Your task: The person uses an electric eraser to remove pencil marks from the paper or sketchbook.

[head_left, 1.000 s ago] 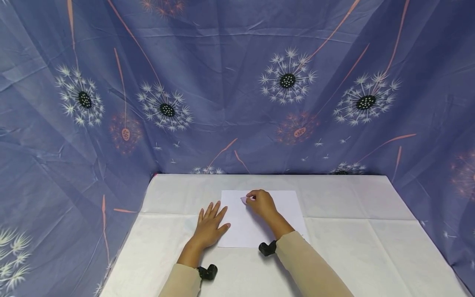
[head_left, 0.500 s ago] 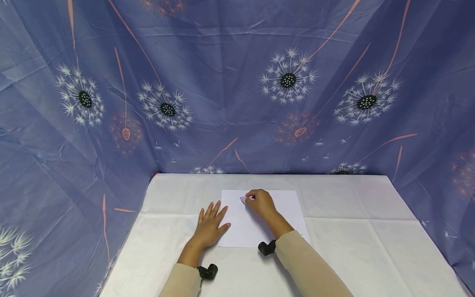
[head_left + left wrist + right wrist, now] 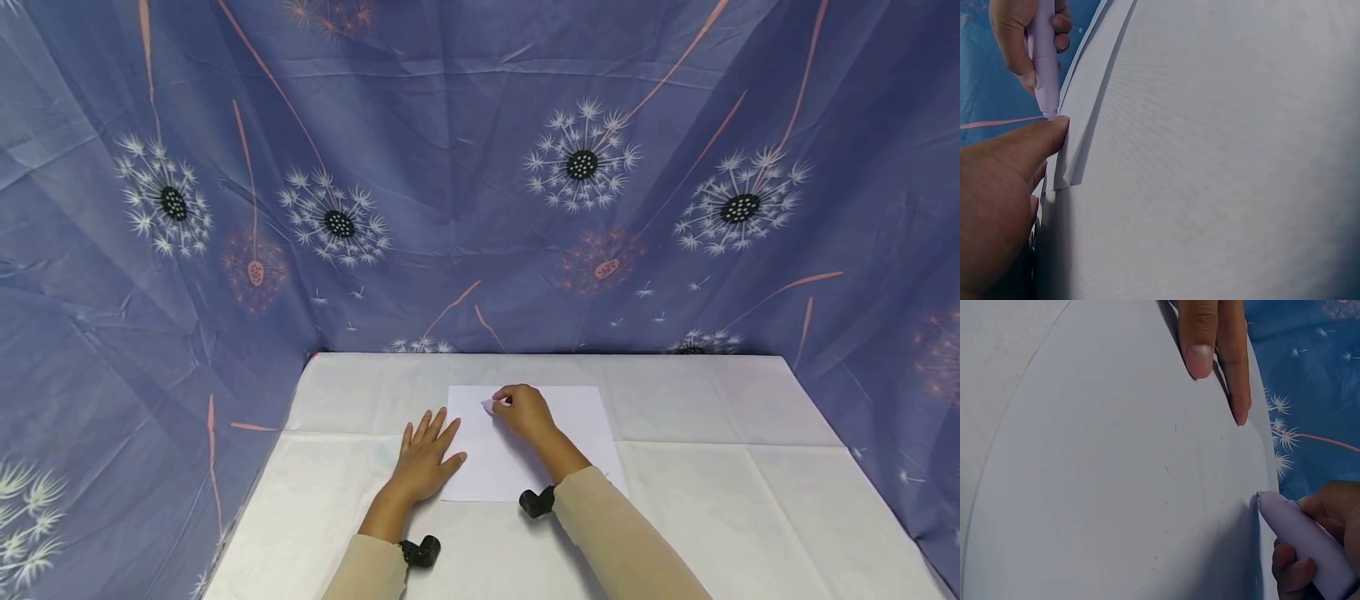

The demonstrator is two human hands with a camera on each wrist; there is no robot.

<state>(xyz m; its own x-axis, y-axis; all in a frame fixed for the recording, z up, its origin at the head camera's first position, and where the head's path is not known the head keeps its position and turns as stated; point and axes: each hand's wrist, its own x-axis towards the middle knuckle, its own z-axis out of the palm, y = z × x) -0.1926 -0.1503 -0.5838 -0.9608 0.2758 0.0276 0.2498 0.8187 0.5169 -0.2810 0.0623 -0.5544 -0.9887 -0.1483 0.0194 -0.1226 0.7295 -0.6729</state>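
My right hand [image 3: 525, 412] grips a thick lilac pen-shaped tool [image 3: 1304, 537] over the white sheet of paper [image 3: 555, 467]. In the right wrist view the tool's narrow tip sits right at the paper's surface, near its far edge. Small dark specks [image 3: 1167, 470] lie scattered over the sheet. My left hand [image 3: 423, 457] lies flat with fingers spread across the sheet's left edge, its thumb [image 3: 1035, 139] on the paper. From the left wrist the lilac barrel appears upright between my right fingers and thumb.
White cloth [image 3: 712, 500] with fold creases covers the table under the paper. A blue dandelion-print curtain [image 3: 465, 183] hangs behind and along both sides. Each wrist wears a black camera mount [image 3: 422, 551] beside a beige sleeve [image 3: 630, 533].
My right hand and the lilac tool have slid slightly left across the paper. The left hand stays in place on the sheet's edge.
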